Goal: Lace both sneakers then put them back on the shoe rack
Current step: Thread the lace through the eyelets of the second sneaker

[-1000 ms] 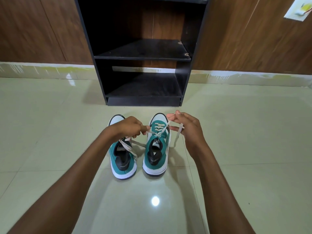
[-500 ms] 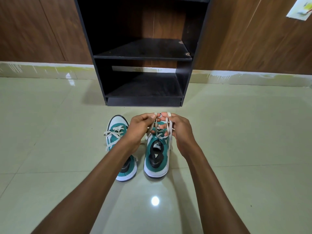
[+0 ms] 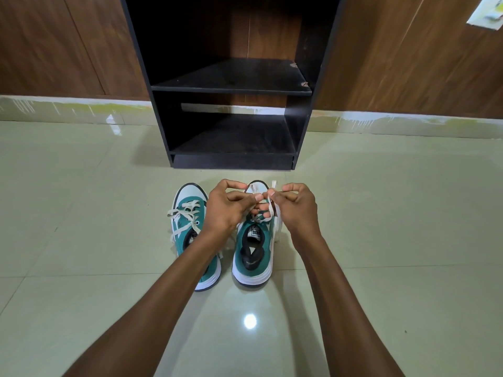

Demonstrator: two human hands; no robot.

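Observation:
Two teal and white sneakers stand side by side on the floor, toes toward the black shoe rack. The left sneaker has its cream laces crossed and loosely tied; my left forearm covers its heel side. Over the front of the right sneaker, my left hand and my right hand meet, each pinching part of the cream lace. The lace's loops run between my fingertips, and one end sticks up above them. My hands hide the sneaker's toe and eyelets.
The rack has two open shelves with nothing on them, and it stands against a brown wood-panelled wall. Glossy pale tiles stretch all round the sneakers. A white wall fitting shows at the top right.
A second ago my hands were apart, pulling the right sneaker's lace ends outward. They have since come together above its toe and now work the lace between their fingertips.

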